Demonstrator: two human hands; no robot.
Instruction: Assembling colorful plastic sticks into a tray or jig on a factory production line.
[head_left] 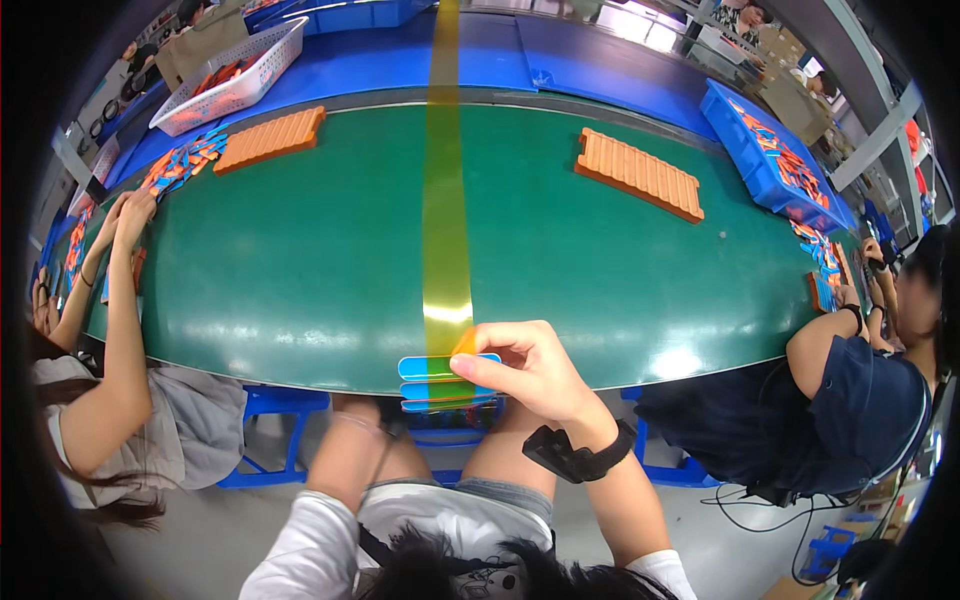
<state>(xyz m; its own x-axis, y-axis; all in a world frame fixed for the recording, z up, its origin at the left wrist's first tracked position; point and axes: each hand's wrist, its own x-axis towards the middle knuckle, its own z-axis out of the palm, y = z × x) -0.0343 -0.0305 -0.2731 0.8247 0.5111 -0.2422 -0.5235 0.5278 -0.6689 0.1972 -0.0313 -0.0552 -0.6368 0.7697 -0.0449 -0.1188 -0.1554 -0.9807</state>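
Over the table's near edge, my right hand (520, 368) is closed, thumb and fingers pinching flat blue strips with rounded ends (418, 367). Several strips show, fanned one below another toward the left, and a bit of orange shows at my fingertips. A yellow see-through band (446, 230) runs down the table, and its tint crosses the strips. A black device is strapped to my right wrist. My left forearm (345, 455) reaches to the table's near edge; the left hand itself is hidden there.
Two orange ridged blocks (270, 140) lie on the green table (300, 240), one far left, one far right. A pile of blue and orange strips (185, 162) lies left. A white basket (245, 90) and a blue bin (755, 150) hold pieces. People work on both sides.
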